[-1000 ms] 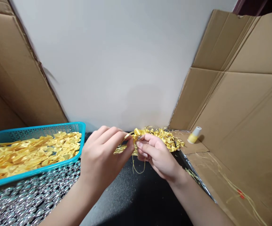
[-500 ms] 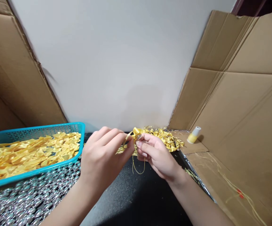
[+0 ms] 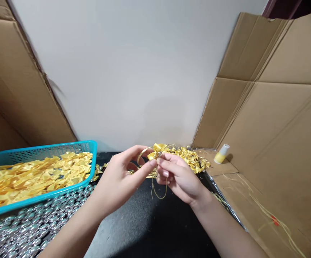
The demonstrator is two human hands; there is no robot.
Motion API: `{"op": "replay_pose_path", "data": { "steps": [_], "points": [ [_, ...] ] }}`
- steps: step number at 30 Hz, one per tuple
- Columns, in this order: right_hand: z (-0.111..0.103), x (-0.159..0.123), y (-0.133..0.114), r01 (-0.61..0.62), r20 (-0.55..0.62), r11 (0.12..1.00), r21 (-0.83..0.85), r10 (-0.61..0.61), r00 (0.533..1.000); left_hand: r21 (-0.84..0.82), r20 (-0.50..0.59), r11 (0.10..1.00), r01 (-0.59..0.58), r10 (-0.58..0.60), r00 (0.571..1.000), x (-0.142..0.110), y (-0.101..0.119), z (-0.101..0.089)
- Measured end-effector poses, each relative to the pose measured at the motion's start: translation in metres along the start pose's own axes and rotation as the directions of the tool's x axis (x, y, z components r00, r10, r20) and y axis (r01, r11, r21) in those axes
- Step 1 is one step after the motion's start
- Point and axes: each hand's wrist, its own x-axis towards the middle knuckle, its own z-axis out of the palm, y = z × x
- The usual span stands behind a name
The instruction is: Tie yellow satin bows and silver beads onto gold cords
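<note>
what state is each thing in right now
gold bow: held at the fingertips
left hand: thumb tip at the bow, grip partly hidden
right hand: pinching at the bow
gold cord: hanging in a loop
turquoise basket: open, holding many yellow bows
silver beads: spread loose
tapered spool: standing
right cardboard panel: upright, creased

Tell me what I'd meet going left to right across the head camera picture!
Blue basket → left hand → gold bow → right hand → yellow-and-white cone → small red bit.
</note>
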Motion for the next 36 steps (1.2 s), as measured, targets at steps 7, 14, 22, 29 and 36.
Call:
{"op": "replay_pose_path", "data": {
  "steps": [7, 14, 22, 29, 36],
  "points": [
    [0.002, 0.002, -0.002, 0.009, -0.047, 0.995, -0.104, -0.013, 0.999, -0.257, 0.013, 0.96, 0.114, -0.115, 0.993, 0.007, 0.0, 0.001],
    [-0.002, 0.006, 0.001, 0.039, -0.118, 0.952, -0.303, -0.078, 0.99, -0.342, 0.06, 0.917, 0.205, -0.197, 0.979, 0.009, -0.009, -0.004],
    [-0.011, 0.013, 0.006, 0.137, -0.097, 0.859, -0.494, -0.212, 0.972, -0.391, 0.093, 0.882, 0.262, -0.245, 0.965, 0.016, -0.022, 0.004],
    [-0.017, 0.019, 0.012, 0.26, -0.094, 0.646, -0.718, -0.46, 0.883, -0.385, 0.101, 0.875, 0.293, -0.276, 0.956, 0.018, -0.031, 0.01],
    [-0.009, 0.008, 0.011, 0.325, 0.126, 0.075, -0.943, -0.821, 0.556, -0.256, -0.1, 0.938, 0.233, -0.266, 0.959, 0.017, -0.031, 0.014]
  ]
}}
